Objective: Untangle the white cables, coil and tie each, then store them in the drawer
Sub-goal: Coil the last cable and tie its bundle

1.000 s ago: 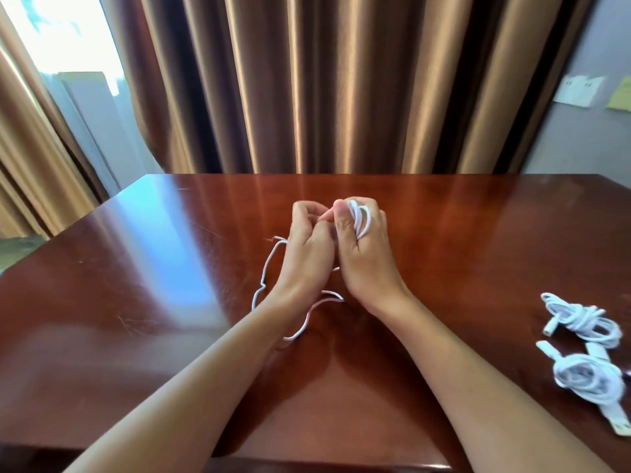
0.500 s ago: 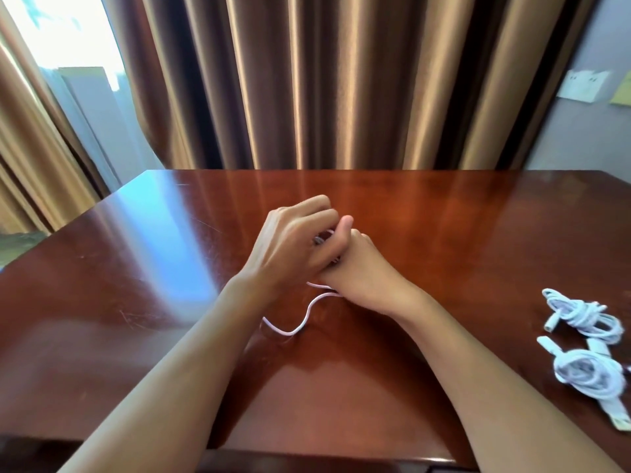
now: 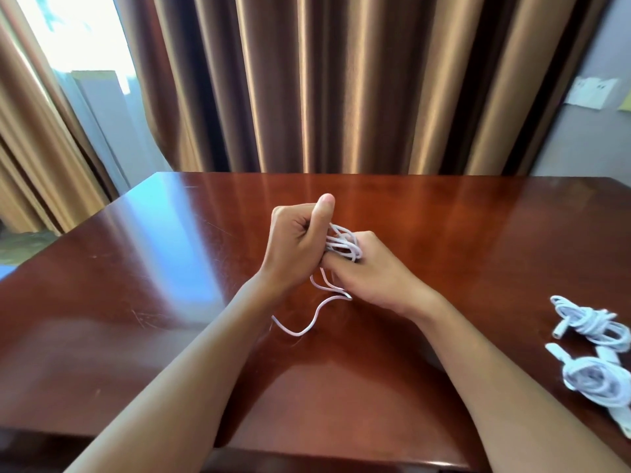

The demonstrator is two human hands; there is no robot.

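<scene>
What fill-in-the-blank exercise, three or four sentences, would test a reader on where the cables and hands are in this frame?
1. Coils of the white cable are wound around the fingers of the ____ hand.
2. The number of bundled cables already lying at the right of the table is ____.
3. The left hand has its ____ pointing up.
4. The cable's loose tail lies on the ____.

Missing words: right; two; thumb; table

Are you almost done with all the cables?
Two coiled white cables already lie on the table at the right. A third white cable is being wound between the left hand and right hand, its tail on the wood. It needs tying; nothing is stored, and no drawer shows.
</scene>
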